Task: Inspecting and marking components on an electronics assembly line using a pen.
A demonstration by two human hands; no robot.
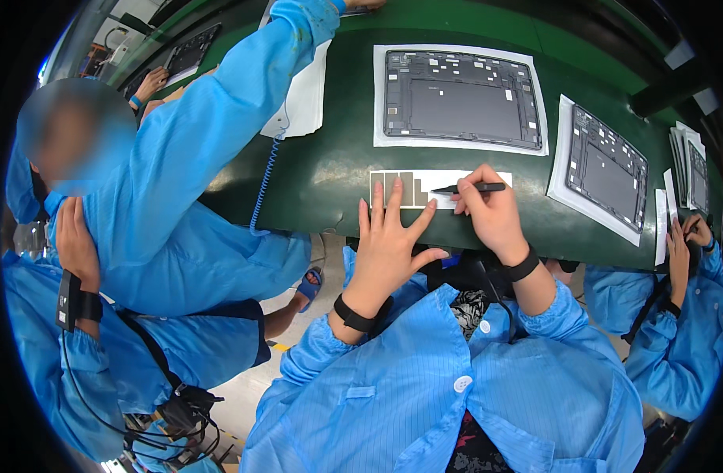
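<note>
A white backing sheet with grey-brown adhesive pieces (476, 178) lies near the front edge of the green table. My left hand (385, 244) rests on its left part, palm down with fingers spread, and holds nothing. In my right hand (494, 221) is a pair of black tweezers (491, 187), gripped like a pen. Their thin tip points left and touches or hovers just over the sheet, beside the smaller stepped piece (420, 193). Beyond the sheet, a dark tablet housing (472, 109) lies flat on white paper, its inner side dotted with small white labels.
Another tablet housing (605, 165) on white paper lies to the right. A co-worker's blue sleeve (211, 118) reaches across the table at left, near a coiled blue cord (264, 189). At far right another person's hands (680, 252) work over white strips. Paper sheets (304, 98) lie at back left.
</note>
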